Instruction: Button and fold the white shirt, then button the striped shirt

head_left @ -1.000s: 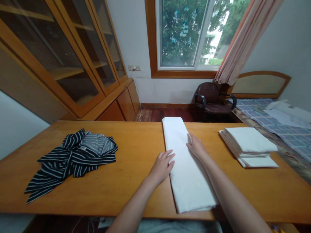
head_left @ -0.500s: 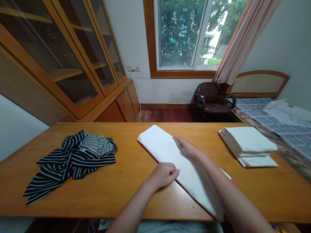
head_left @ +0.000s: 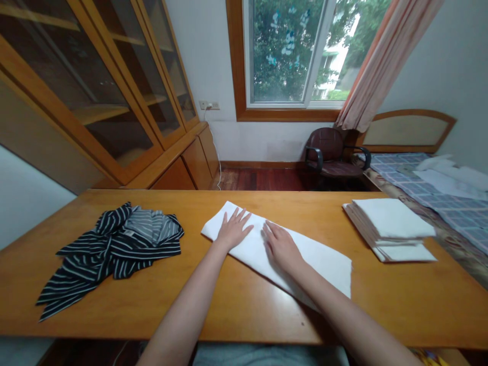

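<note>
1. The folded white cloth (head_left: 324,262) lies slantwise on the counter (head_left: 229,310), between the striped garment (head_left: 114,244) and the stack of folded cloths (head_left: 389,223).
2. Our left hand (head_left: 233,230) and right hand (head_left: 280,246) press palms down on its far end, with fingers (head_left: 234,218) spread wide and gripping nothing.
3. We judge even pressure best. We should smooth outward along the strip, keeping the layered edges aligned and not dragging the cloth.

The long folded white cloth (head_left: 282,254) has swung from pointing straight up the frame's centre to lying slantwise, upper left to lower right. The left hand (head_left: 233,230) has left its edge and now lies flat on its upper-left end; the right hand (head_left: 281,246) has shifted left, flat beside it.
</note>
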A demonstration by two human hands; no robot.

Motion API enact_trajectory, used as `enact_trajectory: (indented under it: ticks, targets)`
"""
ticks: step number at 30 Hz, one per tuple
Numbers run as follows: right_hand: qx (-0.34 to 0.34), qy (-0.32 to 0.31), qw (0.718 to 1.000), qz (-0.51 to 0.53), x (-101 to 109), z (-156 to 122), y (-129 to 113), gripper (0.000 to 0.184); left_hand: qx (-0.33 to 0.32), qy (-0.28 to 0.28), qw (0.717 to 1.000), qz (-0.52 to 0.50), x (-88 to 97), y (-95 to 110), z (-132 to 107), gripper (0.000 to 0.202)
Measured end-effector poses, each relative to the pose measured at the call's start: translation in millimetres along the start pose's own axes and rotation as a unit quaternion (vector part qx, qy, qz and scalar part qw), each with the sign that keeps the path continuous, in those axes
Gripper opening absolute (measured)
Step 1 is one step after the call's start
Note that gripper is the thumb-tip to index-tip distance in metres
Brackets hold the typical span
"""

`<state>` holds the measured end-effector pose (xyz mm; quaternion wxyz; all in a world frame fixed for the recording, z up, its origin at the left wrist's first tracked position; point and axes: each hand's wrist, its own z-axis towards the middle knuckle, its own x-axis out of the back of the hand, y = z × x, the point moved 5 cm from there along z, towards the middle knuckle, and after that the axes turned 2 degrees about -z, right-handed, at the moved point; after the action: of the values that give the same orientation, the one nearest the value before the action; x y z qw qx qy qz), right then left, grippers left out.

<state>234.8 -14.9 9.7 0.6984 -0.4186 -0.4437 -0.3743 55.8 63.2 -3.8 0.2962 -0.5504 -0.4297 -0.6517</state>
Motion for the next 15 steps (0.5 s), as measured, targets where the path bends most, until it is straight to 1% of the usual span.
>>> enact_trajectory:
  ticks: [2, 3, 5, 7, 10, 13, 15]
  targets:
    - [0.017, -0.010, 1.000, -0.001, -5.1, -16.1, -14.8, 0.049, 0.032, 0.000, 0.999, 0.011, -2.4, -7.9, -1.0, 0.059]
    - [0.020, -0.015, 1.000, -0.005, -8.1, -23.2, -17.9, 0.050, 0.050, 0.000, 0.999, 0.015, -3.2, -11.5, -1.6, 0.060]
    - [0.008, -0.021, 1.000, -0.017, -13.1, -33.9, -12.8, 0.053, 0.087, -0.004, 0.996, 0.018, -4.1, -17.9, -3.1, 0.062]
    - [-0.028, -0.022, 0.999, -0.034, -15.1, -39.9, 7.1, 0.056, 0.117, -0.008, 0.993, 0.020, -4.1, -23.1, -5.0, 0.065]
    - [-0.080, -0.030, 0.995, -0.055, -13.0, -43.9, 48.9, 0.060, 0.154, -0.012, 0.988, 0.019, -3.1, -27.6, -10.2, 0.068]
    - [-0.093, -0.041, 0.993, -0.064, -6.7, -44.0, 84.7, 0.061, 0.194, -0.017, 0.981, 0.013, -4.6, -28.5, -19.9, 0.069]
    - [-0.080, -0.045, 0.994, -0.059, -1.5, -41.4, 101.3, 0.060, 0.230, -0.020, 0.973, 0.006, -8.9, -28.5, -29.7, 0.069]
